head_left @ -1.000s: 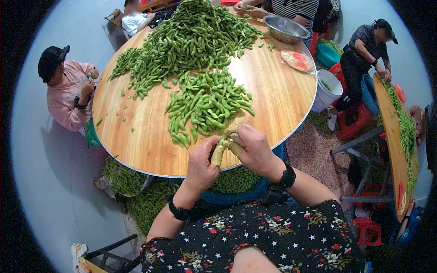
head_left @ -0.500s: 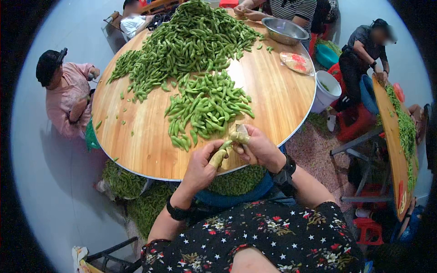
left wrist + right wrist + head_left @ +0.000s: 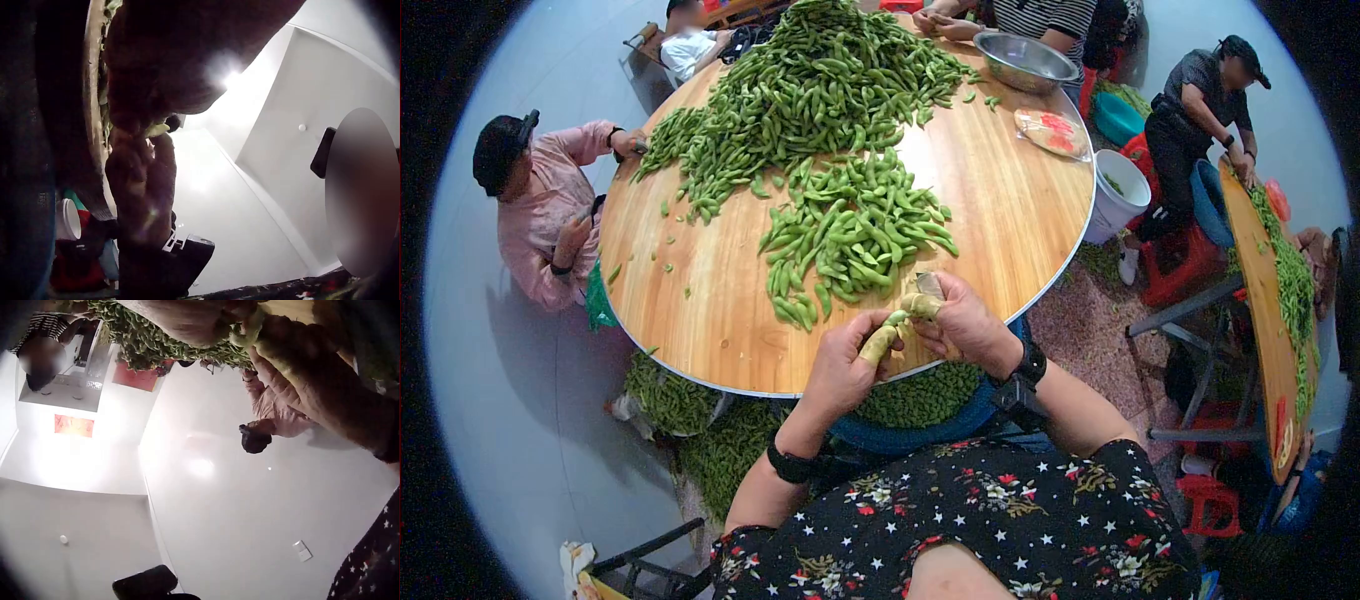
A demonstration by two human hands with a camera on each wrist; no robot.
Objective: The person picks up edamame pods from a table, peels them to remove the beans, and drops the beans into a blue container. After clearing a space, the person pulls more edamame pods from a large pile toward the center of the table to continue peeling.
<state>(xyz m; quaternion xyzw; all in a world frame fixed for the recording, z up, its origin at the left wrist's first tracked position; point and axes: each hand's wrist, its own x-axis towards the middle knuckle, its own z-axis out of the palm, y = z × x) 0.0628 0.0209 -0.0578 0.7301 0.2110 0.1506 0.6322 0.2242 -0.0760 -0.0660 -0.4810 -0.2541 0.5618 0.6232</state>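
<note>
In the head view my left hand grips a green soybean pod between thumb and finger at the table's near edge. My right hand meets it from the other side, thumb and fingertips pinching the pod's far end. Tan coverings wrap the thumbs and some fingertips, and a greyish flap stands up from the right hand's covering. The right wrist view shows the pod between both hands. Just beyond lies a small heap of pods, with a big pile behind it.
The round wooden table also bears a metal bowl and a flat plastic packet. Below its near edge stands a blue tub of green beans. A white bucket is at right. Other people sit around, one in pink at left.
My hands have drawn slightly apart, and the pod now shows between the fingertips. The right hand has shifted a little right. The person in pink has stretched an arm to the big pile.
</note>
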